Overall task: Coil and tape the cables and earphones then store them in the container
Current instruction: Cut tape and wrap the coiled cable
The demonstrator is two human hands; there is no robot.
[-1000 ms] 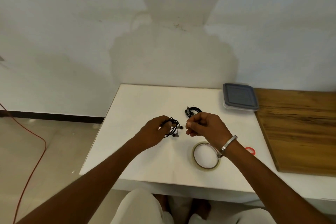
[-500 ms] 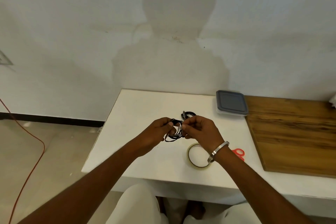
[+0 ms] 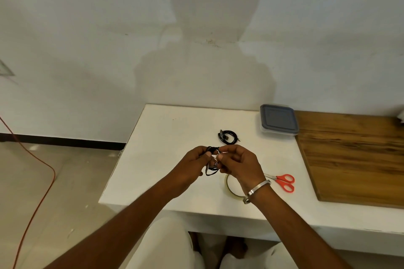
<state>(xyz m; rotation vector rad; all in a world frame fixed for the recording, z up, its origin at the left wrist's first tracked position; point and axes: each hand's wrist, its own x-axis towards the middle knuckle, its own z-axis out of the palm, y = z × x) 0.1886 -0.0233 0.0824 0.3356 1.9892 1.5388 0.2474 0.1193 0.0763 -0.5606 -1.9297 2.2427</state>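
Black earphones (image 3: 211, 162), bunched in loose coils, were held above the white desk (image 3: 166, 155) between both hands. The left hand (image 3: 193, 162) pinched the bundle from the left, and the right hand (image 3: 239, 165), wearing a metal bangle (image 3: 255, 191), pinched it from the right; each grip was closed on the wire, fingertips nearly meeting. A coiled black cable (image 3: 227, 137) lay on the desk beyond the hands, a lidded container (image 3: 278, 120) farther right. A tape roll (image 3: 229, 188) lay under the right wrist, red scissors (image 3: 283, 181) just beside it. A wooden board (image 3: 354, 157) covered the desk's right part; an orange cord (image 3: 39, 181) ran across the floor.
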